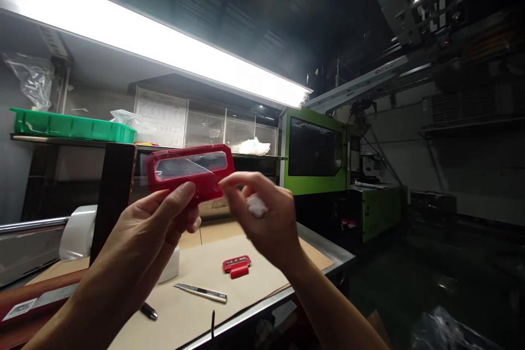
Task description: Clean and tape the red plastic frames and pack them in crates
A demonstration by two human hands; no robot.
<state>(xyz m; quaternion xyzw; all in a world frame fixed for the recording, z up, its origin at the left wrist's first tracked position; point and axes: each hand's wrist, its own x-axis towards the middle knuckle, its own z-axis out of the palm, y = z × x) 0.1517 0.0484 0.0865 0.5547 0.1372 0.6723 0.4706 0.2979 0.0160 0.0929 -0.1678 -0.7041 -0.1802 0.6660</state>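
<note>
My left hand [158, 224] grips the lower edge of a red plastic frame [190, 172] with a clear window, holding it up at chest height. My right hand [264, 219] sits just right of the frame, its fingertips pinched near the frame's lower right corner, with a small white wad [257, 206] tucked in the palm. Both hands hover above a bench covered in brown cardboard [205, 279].
On the cardboard lie a small red part [237, 266], a utility knife [200, 292] and a pen [148, 311]. A white device [77, 232] and a dark upright panel [112, 197] stand at left. A green tray [69, 126] rests on the shelf. A green machine [315, 153] stands behind.
</note>
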